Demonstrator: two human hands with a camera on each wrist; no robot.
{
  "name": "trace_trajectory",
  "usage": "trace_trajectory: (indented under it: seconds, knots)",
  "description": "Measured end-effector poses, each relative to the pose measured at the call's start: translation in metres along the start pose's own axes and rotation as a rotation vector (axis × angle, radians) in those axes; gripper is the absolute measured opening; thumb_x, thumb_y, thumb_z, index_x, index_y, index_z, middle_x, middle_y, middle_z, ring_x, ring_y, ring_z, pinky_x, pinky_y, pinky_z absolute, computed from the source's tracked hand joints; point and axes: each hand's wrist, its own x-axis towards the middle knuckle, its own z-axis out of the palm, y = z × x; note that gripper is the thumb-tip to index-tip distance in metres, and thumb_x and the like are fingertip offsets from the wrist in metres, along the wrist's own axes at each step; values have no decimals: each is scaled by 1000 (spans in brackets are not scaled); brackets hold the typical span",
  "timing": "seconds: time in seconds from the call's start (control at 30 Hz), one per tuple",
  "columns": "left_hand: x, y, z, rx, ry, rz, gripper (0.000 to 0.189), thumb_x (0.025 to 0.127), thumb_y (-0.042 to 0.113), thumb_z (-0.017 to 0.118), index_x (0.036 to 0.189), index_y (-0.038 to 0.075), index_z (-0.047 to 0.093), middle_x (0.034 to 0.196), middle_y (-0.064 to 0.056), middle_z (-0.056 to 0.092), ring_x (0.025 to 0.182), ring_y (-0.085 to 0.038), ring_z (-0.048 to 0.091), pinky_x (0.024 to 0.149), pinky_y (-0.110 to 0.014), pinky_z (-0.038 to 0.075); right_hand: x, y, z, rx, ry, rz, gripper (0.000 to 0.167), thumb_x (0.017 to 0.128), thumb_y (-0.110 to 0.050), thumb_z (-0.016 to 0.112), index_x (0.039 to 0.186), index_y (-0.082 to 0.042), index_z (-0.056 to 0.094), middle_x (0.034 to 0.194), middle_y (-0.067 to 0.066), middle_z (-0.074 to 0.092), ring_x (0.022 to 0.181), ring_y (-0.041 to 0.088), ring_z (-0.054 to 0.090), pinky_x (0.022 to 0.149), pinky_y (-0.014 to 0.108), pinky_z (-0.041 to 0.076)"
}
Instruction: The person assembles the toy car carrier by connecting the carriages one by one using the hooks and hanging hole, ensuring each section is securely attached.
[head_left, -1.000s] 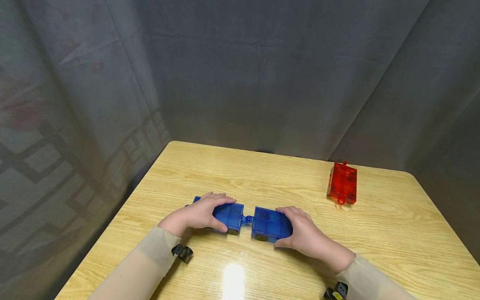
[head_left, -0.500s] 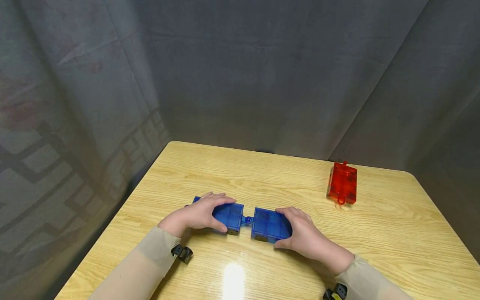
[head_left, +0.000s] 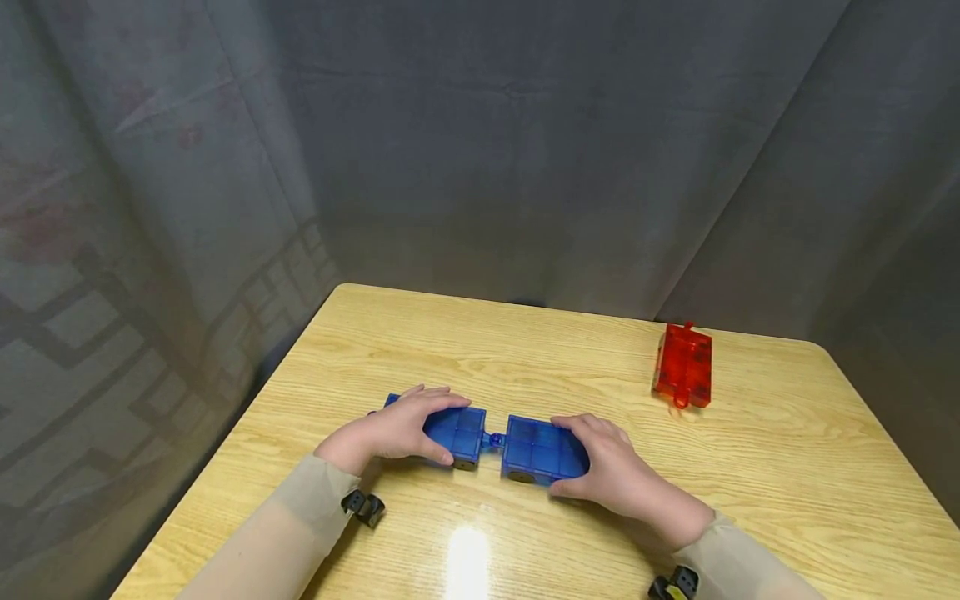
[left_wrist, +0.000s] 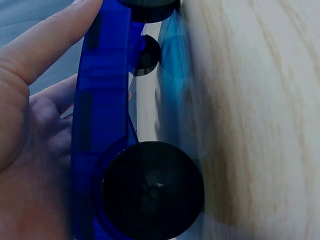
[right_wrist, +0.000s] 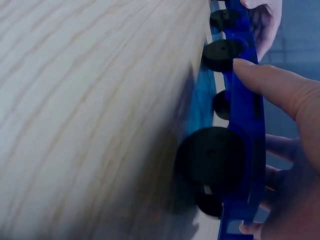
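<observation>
Two translucent blue toy cars with black wheels stand end to end on the wooden table, their small couplers meeting at a round link (head_left: 495,441). Across the left blue car (head_left: 463,429) my left hand (head_left: 401,425) holds on, thumb on the near side and fingers on the far side. My right hand (head_left: 611,467) grips the right blue car (head_left: 532,446) the same way, at its right end. The left wrist view shows the thumb on the side of the left car (left_wrist: 102,95), above a black wheel (left_wrist: 152,190). In the right wrist view the right thumb (right_wrist: 275,85) presses the right car's side.
A translucent red toy car (head_left: 682,367) with a loop at its near end stands at the back right of the wooden table (head_left: 750,467). Grey curtains (head_left: 510,167) hang behind the table and along its sides.
</observation>
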Motion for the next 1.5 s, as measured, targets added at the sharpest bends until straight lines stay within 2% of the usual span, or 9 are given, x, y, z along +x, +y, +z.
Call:
trace_trajectory:
  seconds: [0.27,0.43,0.67,0.93,1.07,1.17,1.33,1.5]
  knots:
    - [0,1,0,5,1,3,81,79,34,84,148,15,47,154,-14,38,146,-34,23,117,-56,5,-11,14,-7,36,17,16,86,65,-44,92,137,-10,57,129,9,58,120,34,51,100,62,35]
    - [1,2,1,-3,-1,-20,81,79,34,85,149,18,47,155,-14,35,146,-36,19,117,-57,6,-21,25,-14,59,29,45,86,66,-45,91,137,-10,56,128,10,57,119,35,52,97,61,39]
    - [1,2,1,0,7,-43,81,78,34,85,148,20,48,156,-14,33,146,-40,16,116,-60,9,-31,36,-22,110,19,102,87,68,-42,91,139,-9,54,128,12,56,106,31,54,86,55,48]
    - [0,0,0,17,10,-40,81,78,32,86,148,20,47,155,-14,35,146,-39,19,116,-59,9,-38,47,-23,188,18,113,86,69,-36,91,140,-7,52,130,15,54,118,41,51,94,63,43]
    - [0,0,-1,17,4,-52,81,78,32,86,148,20,47,155,-13,35,146,-37,19,117,-57,7,-38,48,-24,208,19,92,85,70,-37,91,140,-7,52,130,16,54,120,42,50,96,67,38]
    - [1,1,-2,30,-5,-35,81,78,32,86,148,17,48,153,-14,38,145,-36,22,117,-57,5,-38,49,-23,215,21,84,85,70,-37,90,140,-7,52,130,16,54,119,41,50,96,66,38]
    - [4,8,-4,95,4,-17,84,76,36,87,147,12,48,152,-14,40,145,-37,23,116,-59,1,-39,48,-23,224,20,81,85,71,-36,90,140,-6,51,129,14,54,117,38,53,96,64,40]
    - [14,31,3,197,39,17,86,77,46,84,148,13,47,154,-15,37,146,-35,20,115,-59,-4,-40,47,-23,232,17,80,85,71,-36,90,140,-7,51,129,13,54,117,37,54,96,63,41]
